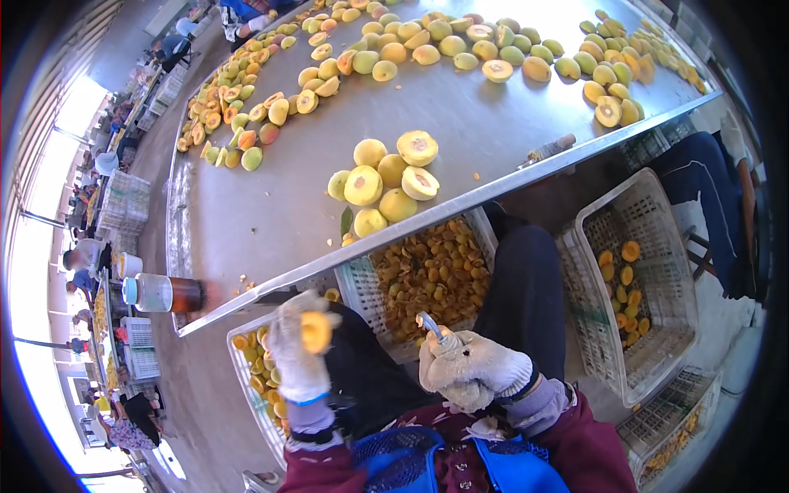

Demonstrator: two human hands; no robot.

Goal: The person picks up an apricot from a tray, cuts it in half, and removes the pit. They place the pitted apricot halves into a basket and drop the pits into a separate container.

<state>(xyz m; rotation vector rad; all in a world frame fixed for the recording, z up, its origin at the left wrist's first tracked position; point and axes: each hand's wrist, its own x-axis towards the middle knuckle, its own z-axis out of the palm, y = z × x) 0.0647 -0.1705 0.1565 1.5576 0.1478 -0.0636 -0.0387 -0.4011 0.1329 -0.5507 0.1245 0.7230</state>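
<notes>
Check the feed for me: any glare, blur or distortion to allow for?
Head view: the left hand and adjoining fruit half look motion-blurred, while the right hand looks crisper; head view: glare whitens the metal table at upper right and the openings at left; head view: fisheye distortion bows the surroundings within a dark border.

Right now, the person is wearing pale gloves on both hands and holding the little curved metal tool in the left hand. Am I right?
Almost! The head view shows the curved metal tool in the right hand, not the left hand. Both hands do wear pale gloves, just as you said.
</notes>
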